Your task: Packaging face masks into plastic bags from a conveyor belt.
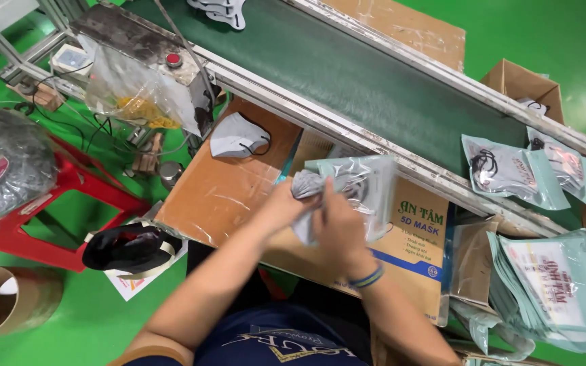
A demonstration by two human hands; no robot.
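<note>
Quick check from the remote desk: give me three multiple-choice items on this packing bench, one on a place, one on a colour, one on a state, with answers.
1. Where does the loose grey fabric face mask lie?
A. On the brown cardboard sheet
B. On the belt
C. On the stool

2. What colour is the plastic stool at left?
A. Blue
B. Red
C. Yellow

3. What are the left hand and right hand doing?
A. Resting empty
B. Both gripping grey masks at the clear plastic pouch
C. Pressing a button

Answers: 1 A, it rests on the cardboard beside the dark green conveyor belt. 2 B, its frame is red. 3 B, both hands meet on the masks at the pouch.
</note>
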